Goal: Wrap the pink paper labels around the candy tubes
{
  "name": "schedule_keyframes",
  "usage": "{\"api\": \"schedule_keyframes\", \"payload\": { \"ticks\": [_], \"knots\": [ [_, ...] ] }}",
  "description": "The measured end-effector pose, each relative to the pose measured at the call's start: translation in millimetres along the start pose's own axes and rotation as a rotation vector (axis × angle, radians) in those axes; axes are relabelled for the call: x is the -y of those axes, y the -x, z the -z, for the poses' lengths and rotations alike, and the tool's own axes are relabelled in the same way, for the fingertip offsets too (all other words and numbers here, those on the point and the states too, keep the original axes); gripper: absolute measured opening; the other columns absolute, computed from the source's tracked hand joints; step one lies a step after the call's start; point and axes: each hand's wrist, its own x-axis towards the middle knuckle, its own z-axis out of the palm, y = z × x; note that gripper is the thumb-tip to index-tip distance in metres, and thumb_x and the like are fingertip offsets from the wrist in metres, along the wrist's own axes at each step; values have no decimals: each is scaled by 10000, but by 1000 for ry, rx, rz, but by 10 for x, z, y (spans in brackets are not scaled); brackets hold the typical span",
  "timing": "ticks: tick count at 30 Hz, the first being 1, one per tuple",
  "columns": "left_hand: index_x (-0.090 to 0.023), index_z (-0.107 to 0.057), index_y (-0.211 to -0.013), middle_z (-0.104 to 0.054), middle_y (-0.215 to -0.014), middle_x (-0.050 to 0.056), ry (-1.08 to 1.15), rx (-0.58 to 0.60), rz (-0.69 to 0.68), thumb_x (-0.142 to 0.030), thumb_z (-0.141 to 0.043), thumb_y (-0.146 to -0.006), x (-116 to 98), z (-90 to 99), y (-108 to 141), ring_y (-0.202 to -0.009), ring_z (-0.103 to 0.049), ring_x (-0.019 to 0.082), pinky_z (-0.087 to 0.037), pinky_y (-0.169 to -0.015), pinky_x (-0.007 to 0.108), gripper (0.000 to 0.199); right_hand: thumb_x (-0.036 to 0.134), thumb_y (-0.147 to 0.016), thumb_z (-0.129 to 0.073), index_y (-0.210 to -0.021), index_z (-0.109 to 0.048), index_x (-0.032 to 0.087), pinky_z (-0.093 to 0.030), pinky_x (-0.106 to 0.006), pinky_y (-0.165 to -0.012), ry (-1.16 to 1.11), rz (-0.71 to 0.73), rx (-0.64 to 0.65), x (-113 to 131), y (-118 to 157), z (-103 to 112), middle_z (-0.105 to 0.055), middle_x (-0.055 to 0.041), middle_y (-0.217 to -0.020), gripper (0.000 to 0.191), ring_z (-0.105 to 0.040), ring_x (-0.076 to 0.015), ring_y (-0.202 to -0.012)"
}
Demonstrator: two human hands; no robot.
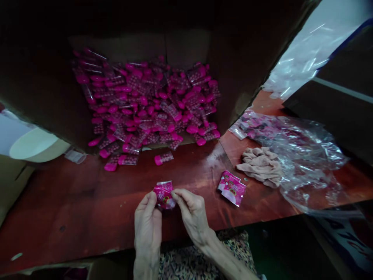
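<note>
Both my hands meet over the front of the red-brown table. My left hand [148, 217] pinches the left side of a small pink printed packet [164, 195] between thumb and fingers. On its right edge, the thumb and forefinger of my right hand [190, 212] are closed. Whether this is one packet or two overlapping ones, I cannot tell. Beyond my hands lies a single clear tube with a pink cap [163, 158], filled with small pink balls. More pink printed packets [234, 192] lie overlapping to the right of my right hand.
A large cardboard box [237, 89] on its side holds a heap of pink-capped tubes [154, 105], some spilling onto the table [87, 210]. A crumpled cloth [260, 165] and a clear plastic bag [309, 155] with pink packets lie right. A pale bowl [37, 144] stands left.
</note>
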Motion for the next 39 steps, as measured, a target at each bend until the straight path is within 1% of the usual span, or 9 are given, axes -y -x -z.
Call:
{"api": "schedule_keyframes", "payload": {
  "ticks": [4, 8, 12, 14, 16, 21, 27, 34, 39],
  "knots": [
    [-123, -703, -753, -706, -719, 35, -9, 15, 26, -216, -781, -589, -14, 5, -11, -680, -617, 101, -495, -656, 183, 204, 181, -890, -445, -820, -647, 150, -464, -214, -554, 89, 70, 17, 10, -58, -32, -637, -30, -692, 216, -583, -129, -589],
    [-134, -695, -698, -698, -666, 13, 36, -92, 17, -190, -810, -532, -40, 21, -76, -624, -613, 86, -490, -620, 165, 209, 207, -904, -437, -859, -649, 177, -485, -206, -598, 200, 136, 133, 13, -371, -57, -653, -18, -742, 219, -608, -127, -639],
    [-143, -671, -626, -672, -590, -13, 103, -143, -32, -174, -833, -472, -129, 19, -138, -544, -599, 89, -506, -590, 195, 225, 156, -869, -467, -1139, -572, 189, -443, -366, -852, 380, 142, 158, -159, -879, -167, -599, -104, -1117, 292, -546, -236, -1006],
    [-146, -660, -610, -664, -575, -25, 146, -149, -38, -148, -825, -485, -185, -4, -156, -528, -595, 86, -511, -584, 198, 207, 124, -827, -517, -1121, -587, 202, -386, -451, -911, 451, 131, 180, -270, -1059, -239, -571, -108, -1179, 312, -466, -287, -1109],
    [-148, -658, -624, -664, -580, -29, 191, -160, -32, -111, -796, -536, -234, -37, -174, -527, -597, 83, -507, -567, 188, 167, 102, -785, -567, -1030, -630, 198, -378, -480, -896, 496, 114, 192, -344, -1134, -276, -600, -117, -1110, 270, -457, -310, -1088],
    [-143, -628, -604, -651, -567, -27, 265, -221, -27, -29, -637, -715, -316, -113, -251, -500, -582, 71, -459, -483, 159, 159, 130, -749, -618, -936, -638, 168, -440, -393, -782, 515, 64, 154, -302, -962, -128, -594, -96, -888, 192, -538, -253, -856],
    [-140, -617, -641, -652, -590, -8, 275, -226, -12, -58, -518, -822, -333, -231, -286, -500, -572, 75, -438, -467, 165, 222, 261, -727, -685, -934, -597, 176, -488, -291, -669, 315, -11, -13, 43, -532, 55, -560, -27, -846, 241, -579, -173, -753],
    [-117, -625, -690, -668, -648, 54, 229, -185, 84, -171, -503, -855, -234, -390, -202, -572, -603, 116, -484, -584, 228, 213, 185, -740, -662, -1000, -558, 177, -519, -284, -684, 254, 151, -179, 164, -286, -53, -531, -39, -880, 280, -581, -169, -784],
    [-144, -635, -670, -662, -637, 6, 141, -179, -56, -208, -666, -732, -145, -382, -163, -577, -589, 101, -465, -614, 222, 95, 184, -776, -609, -1021, -554, 189, -538, -288, -671, 302, 199, -197, 114, -209, -19, -537, -54, -890, 251, -597, -185, -797]
  ]
}}
